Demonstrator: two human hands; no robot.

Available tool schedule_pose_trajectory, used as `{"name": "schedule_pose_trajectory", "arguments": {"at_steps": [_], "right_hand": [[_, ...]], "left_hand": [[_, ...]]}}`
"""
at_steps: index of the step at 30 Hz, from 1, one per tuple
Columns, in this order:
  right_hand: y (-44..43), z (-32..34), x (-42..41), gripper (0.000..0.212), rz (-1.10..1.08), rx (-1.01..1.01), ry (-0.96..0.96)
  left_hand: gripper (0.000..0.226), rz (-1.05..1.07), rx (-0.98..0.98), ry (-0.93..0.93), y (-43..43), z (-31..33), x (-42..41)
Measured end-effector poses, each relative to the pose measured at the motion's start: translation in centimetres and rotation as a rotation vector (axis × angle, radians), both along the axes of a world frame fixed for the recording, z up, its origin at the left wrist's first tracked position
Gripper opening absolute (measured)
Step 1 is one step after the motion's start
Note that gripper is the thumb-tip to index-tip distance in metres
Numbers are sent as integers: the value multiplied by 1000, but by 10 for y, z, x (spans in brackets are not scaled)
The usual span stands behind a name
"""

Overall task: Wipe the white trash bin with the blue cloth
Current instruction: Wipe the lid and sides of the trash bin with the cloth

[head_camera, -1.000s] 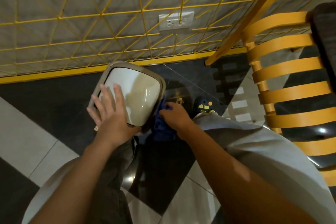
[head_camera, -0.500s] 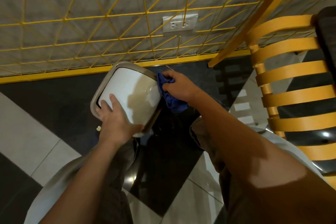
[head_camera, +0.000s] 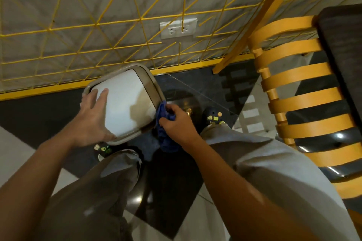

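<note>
The white trash bin (head_camera: pixel 128 101) is upside down over the dark floor, its flat white base facing me and its grey rim showing around the edge. My left hand (head_camera: pixel 92 113) lies on the left part of the base with spread, straight fingers and holds it steady. My right hand (head_camera: pixel 177 123) grips the bunched blue cloth (head_camera: pixel 164 121) against the bin's lower right side, by the rim. Part of the cloth hangs down below the hand.
A yellow wire grid (head_camera: pixel 98 25) covers the grey wall behind the bin, with a wall socket (head_camera: pixel 178 28) in it. A yellow slatted chair (head_camera: pixel 305 92) stands close on the right. My knees and both shoes (head_camera: pixel 213 116) are just below the bin.
My right hand has slid the cloth down the bin's right side from the upper corner to the lower part. My left hand moved up the base and spread its fingers.
</note>
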State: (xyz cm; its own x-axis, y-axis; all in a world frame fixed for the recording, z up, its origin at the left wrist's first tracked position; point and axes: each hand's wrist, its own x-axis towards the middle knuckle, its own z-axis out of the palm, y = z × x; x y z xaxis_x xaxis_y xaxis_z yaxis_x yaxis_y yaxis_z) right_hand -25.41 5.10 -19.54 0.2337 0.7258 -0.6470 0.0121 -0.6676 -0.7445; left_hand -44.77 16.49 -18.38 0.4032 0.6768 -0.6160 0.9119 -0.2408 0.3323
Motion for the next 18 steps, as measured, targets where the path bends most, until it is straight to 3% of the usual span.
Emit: {"name": "schedule_pose_trajectory", "arguments": {"at_steps": [4, 8, 12, 16, 18], "right_hand": [[-11, -11, -10, 34, -136, -143, 115], [-12, -24, 8, 24, -264, -234, 82], [-6, -29, 24, 25, -259, -206, 85], [9, -30, 14, 27, -172, -115, 208], [19, -30, 11, 28, -119, -99, 136]], "left_hand": [[135, -56, 72, 128, -5, -1, 8], [128, -41, 134, -37, -24, 4, 43], [95, -75, 335, -114, -32, -6, 78], [93, -143, 358, 29, -32, -21, 81], [96, -160, 381, 37, -33, -26, 77]]}}
